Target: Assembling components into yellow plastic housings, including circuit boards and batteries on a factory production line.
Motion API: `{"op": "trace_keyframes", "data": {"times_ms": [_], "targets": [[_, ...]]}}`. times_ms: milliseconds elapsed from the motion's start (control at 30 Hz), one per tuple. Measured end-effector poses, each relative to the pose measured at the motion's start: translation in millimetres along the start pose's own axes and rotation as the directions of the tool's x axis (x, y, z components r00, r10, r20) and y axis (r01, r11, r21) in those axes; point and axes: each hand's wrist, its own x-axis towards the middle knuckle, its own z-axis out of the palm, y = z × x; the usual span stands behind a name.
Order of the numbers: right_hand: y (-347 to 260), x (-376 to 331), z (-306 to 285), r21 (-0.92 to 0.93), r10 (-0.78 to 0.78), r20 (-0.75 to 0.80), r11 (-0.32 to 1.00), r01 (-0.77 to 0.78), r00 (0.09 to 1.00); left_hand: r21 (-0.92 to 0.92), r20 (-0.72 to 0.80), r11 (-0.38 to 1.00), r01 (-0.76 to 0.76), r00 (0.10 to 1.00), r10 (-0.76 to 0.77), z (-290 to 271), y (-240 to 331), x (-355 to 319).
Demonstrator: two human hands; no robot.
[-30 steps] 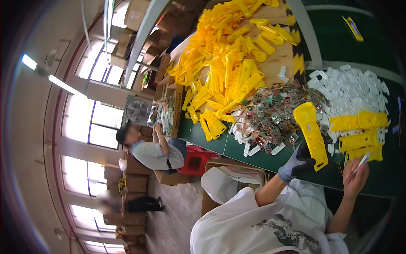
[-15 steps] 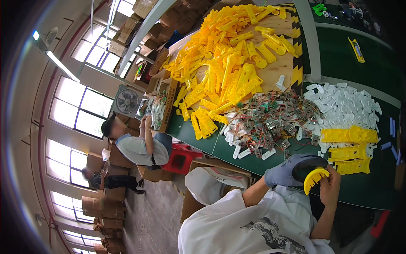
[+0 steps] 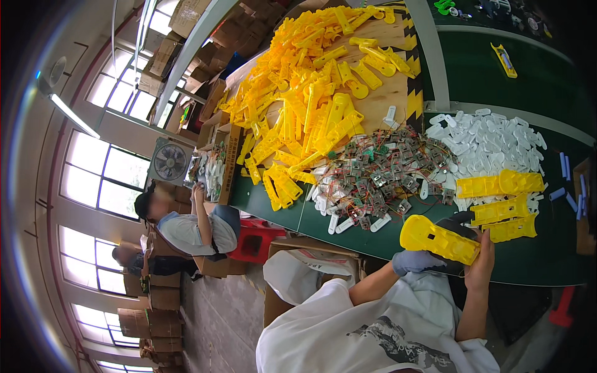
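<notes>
both hands share one yellow plastic casing, held just above the near edge of the green table. left hand, in a grey glove, grips it from underneath near its middle; right hand, bare, clamps the squarer end. long axis runs left-right, tilted a bit, rounded end pointing to the person's left & slightly up. just beyond, three more yellow casings lie side by side, nearer the right hand. farther: heap of small circuit boards w/ wires, white plastic bits, then the big yellow pile.
</notes>
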Motion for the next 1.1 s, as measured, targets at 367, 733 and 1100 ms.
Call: {"op": "trace_keyframes", "data": {"times_ms": [367,733,1100], "targets": [[-3.7,5.2,-22.5,0.56,-0.107,0.511,0.795,-0.236,0.853,-0.204,0.031,0.974,-0.102,0.993,0.11,37.5,39.5,32.0],[-52.0,-35.8,-4.5,-0.319,-0.327,0.442,0.813,0.487,0.835,-0.248,-0.215,0.931,-0.267,0.952,0.216,4.6,64.6,12.7],[-54.8,-5.0,24.1,-0.427,-0.536,0.519,0.512,0.745,0.666,0.014,-0.51,0.949,-0.315,0.814,0.277,0.1,94.6,15.2]]}}
